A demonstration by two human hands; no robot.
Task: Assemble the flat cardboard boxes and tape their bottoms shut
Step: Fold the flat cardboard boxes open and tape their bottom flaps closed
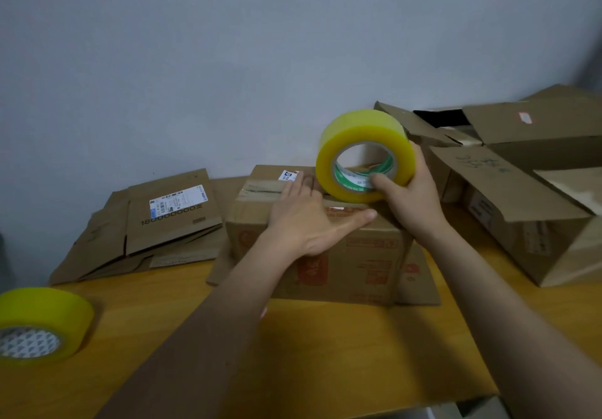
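While your flat left hand (301,220) presses the brown cardboard box (325,249), right-hand fingers (384,181) grip the yellow tape roll (361,154) atop it: taping step; next, draw tape along the seam.

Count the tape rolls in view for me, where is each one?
2. One tape roll stands on edge on the box, gripped by the right hand. The spare roll lies flat at the table's left edge. More could sit outside the frame.

A makeshift packing spot in a plain room: a wooden table (325,353) against a bare pale wall (228,60), strewn with flattened cartons (169,216), opened boxes (521,190) and tape rolls (39,324).
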